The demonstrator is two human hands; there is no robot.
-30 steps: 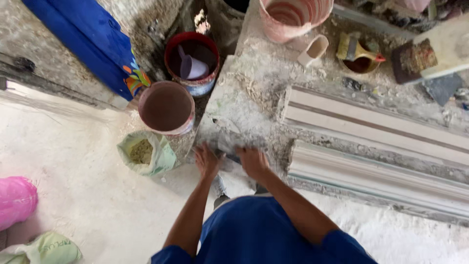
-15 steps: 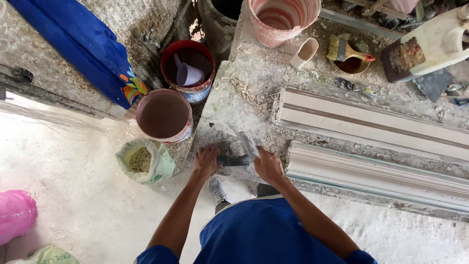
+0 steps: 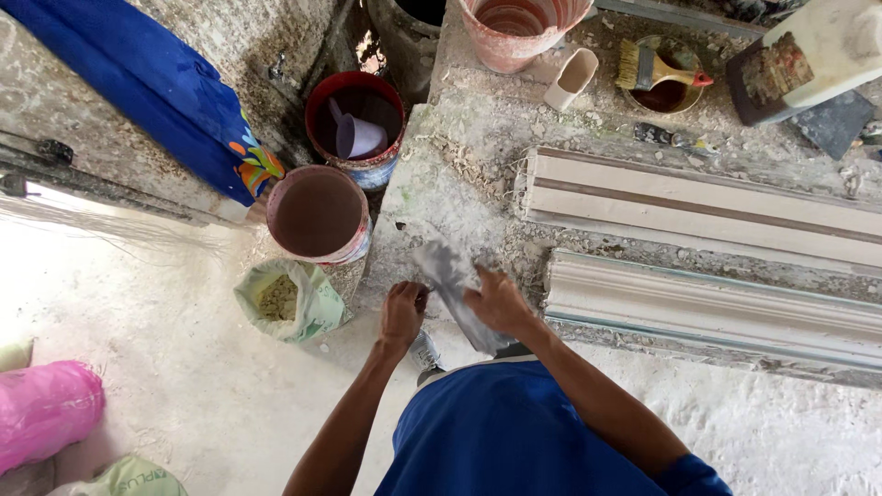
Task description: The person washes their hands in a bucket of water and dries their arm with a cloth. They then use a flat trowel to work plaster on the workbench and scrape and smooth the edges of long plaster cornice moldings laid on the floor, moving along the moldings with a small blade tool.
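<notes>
At the near edge of the dusty worktop [image 3: 459, 184] we saw a person in a blue shirt [image 3: 496, 432] working a flat grey metal blade [image 3: 450, 280], smeared pale and lying slantwise across the plaster-crusted surface. The left hand [image 3: 402, 312] was curled closed at the blade's near-left side, seemingly on its handle, though we could not tell the grip for certain; the right hand [image 3: 496, 301] lay flat with fingers spread, pressing on the blade.

Just right of the hands, two long white moulded cornice lengths [image 3: 717, 303] ran along the worktop, one behind the other. On the white-powdered floor [image 3: 184, 386] to the left stood an open pale-green bag [image 3: 289, 298] of grainy material, and beyond it a bucket of brown mix [image 3: 318, 213] and a red bucket [image 3: 356, 129] holding a lilac scoop [image 3: 356, 138]. At the worktop's far edge we noted a pink bucket [image 3: 519, 28], a small cream cup [image 3: 571, 78] and a brush [image 3: 657, 69] resting across a bowl. A blue cloth [image 3: 138, 83] draped the far left corner.
</notes>
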